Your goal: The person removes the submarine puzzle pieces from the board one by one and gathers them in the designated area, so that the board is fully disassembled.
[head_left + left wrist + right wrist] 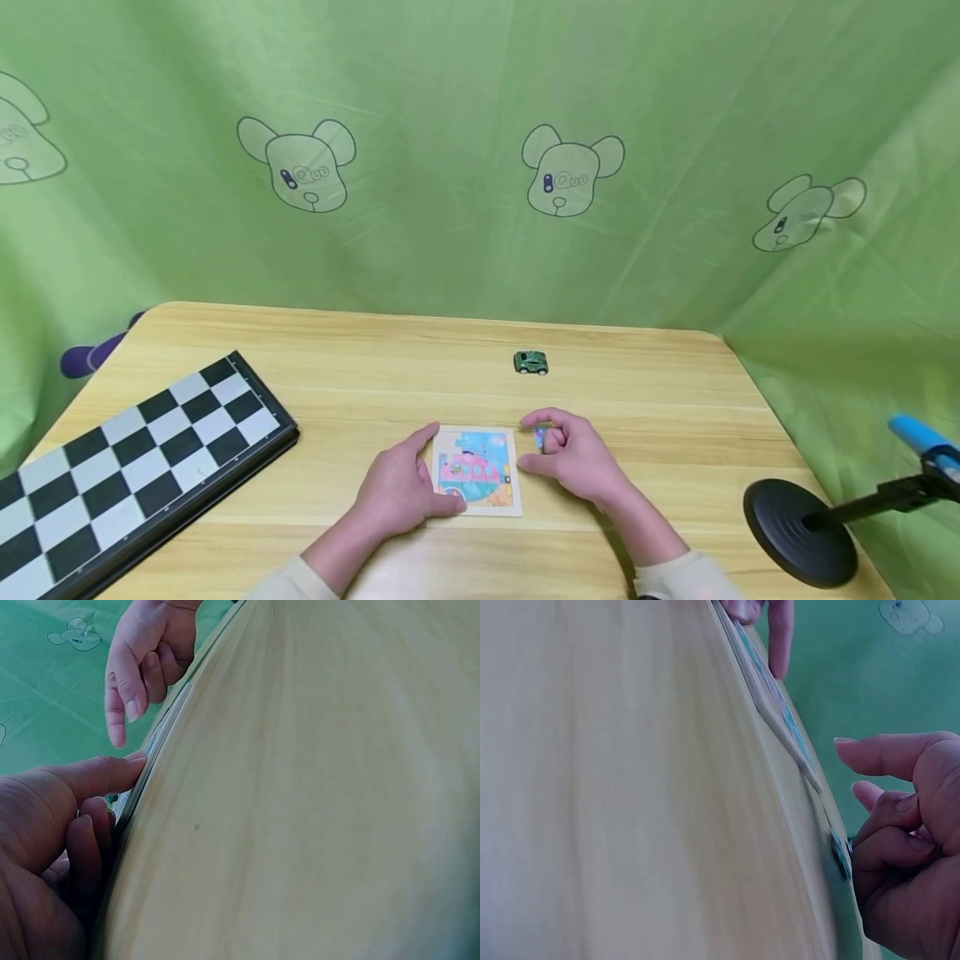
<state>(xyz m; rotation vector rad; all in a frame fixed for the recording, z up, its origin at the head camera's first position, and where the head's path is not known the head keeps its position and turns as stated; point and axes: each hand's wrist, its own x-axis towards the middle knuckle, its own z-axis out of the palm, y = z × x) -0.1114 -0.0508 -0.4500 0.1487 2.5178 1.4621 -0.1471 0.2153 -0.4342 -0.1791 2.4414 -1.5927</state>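
A small framed jigsaw puzzle [474,475] with a pink vessel on blue lies at the table's near middle; a pale bare patch shows in its upper left corner. My left hand [401,486] grips its left side, thumb on the bottom edge and index finger at the top left corner. Just right of the frame hovers my right hand [573,458], thumb and index finger apart, other fingers bent. A loose blue puzzle piece [539,436] shows beside those bent fingers, partly hidden; in the right wrist view this piece [840,855] appears low by the table surface.
A green toy car [531,362] stands beyond the puzzle. A black-and-white checkered board [142,458] fills the table's left side. At the right edge is a round black stand base [799,533] with an arm and a blue part. Green cloth [450,250] hangs behind.
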